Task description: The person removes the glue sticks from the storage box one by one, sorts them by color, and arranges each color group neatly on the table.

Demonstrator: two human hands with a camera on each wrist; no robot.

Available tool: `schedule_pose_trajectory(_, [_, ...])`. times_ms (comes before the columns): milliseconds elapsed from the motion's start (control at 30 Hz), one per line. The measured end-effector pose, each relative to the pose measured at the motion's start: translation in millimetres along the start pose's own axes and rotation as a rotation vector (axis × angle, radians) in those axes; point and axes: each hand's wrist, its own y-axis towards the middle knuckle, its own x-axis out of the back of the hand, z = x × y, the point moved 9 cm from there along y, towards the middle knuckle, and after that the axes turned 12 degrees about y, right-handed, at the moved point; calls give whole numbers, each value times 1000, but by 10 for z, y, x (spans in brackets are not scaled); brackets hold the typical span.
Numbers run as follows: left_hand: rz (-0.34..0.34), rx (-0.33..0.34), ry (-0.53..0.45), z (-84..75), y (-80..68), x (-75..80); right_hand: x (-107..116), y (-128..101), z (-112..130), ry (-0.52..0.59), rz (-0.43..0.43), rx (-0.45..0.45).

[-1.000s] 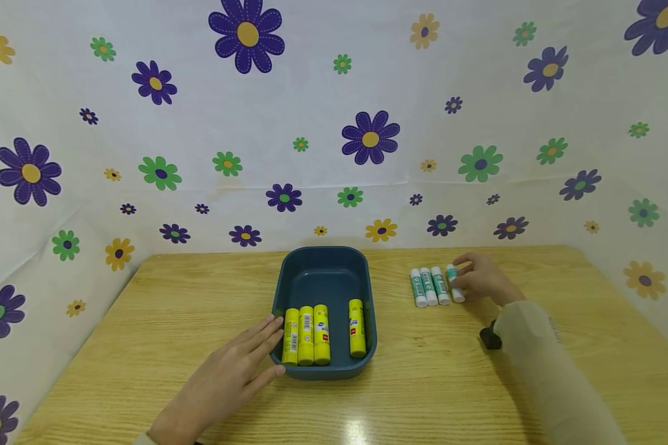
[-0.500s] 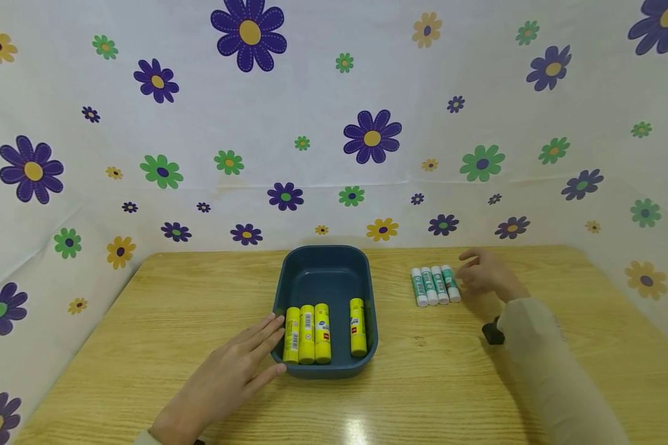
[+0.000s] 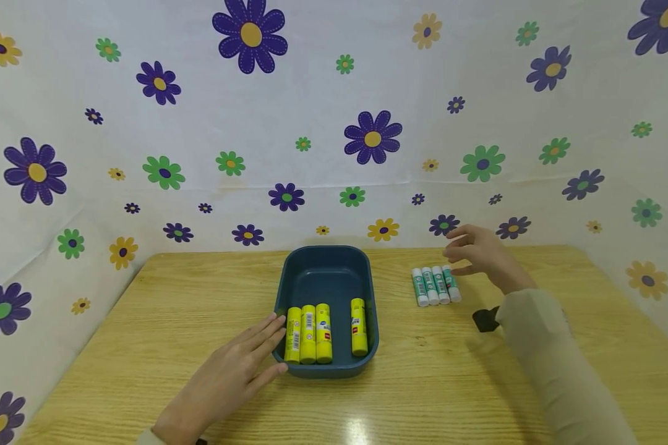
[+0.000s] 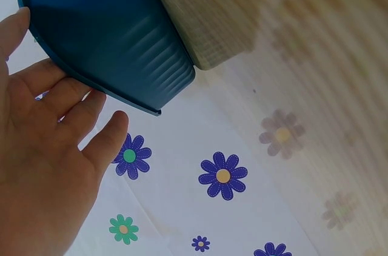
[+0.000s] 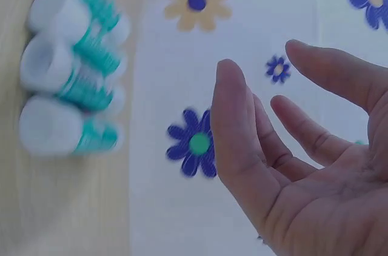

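Observation:
A dark blue tray (image 3: 325, 272) stands mid-table with several yellow glue sticks (image 3: 308, 325) lying in its near end. My left hand (image 3: 239, 364) lies flat on the table, its straight fingers touching the tray's near left wall (image 4: 121, 43). To the right, several green-and-white glue sticks (image 3: 436, 285) lie side by side on the table. My right hand (image 3: 479, 252) hovers above and behind them, fingers spread and relaxed, holding nothing. The right wrist view shows the same sticks (image 5: 70, 80) blurred at the left and the empty palm (image 5: 291, 183).
The wooden table (image 3: 145, 334) is bounded behind and on both sides by a white cloth with printed flowers (image 3: 372, 137). A black wrist-camera mount (image 3: 485, 319) sits under my right sleeve. Bare table lies to the left of the tray and along the front.
My right hand let go of the rightmost green-and-white stick, leaving it in the row, and lifted up and back. The left hand and tray stayed put.

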Motion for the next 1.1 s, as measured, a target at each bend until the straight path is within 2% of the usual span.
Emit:
schedule_pose_trajectory(300, [-15, -12, 1, -6, 3, 7, -433, -48, 268, 91, 105, 52])
schedule_pose_trajectory(600, [-23, -18, 0, -8, 1, 7, -1009, -129, 385, 308, 246, 42])
schedule_pose_trajectory(933, [-2, -9, -4, 0, -1, -9, -1489, -209, 384, 353, 325, 45])
schedule_pose_trajectory(1100, [13, 1, 3, 7, 3, -16, -1692, -265, 349, 317, 341, 43])
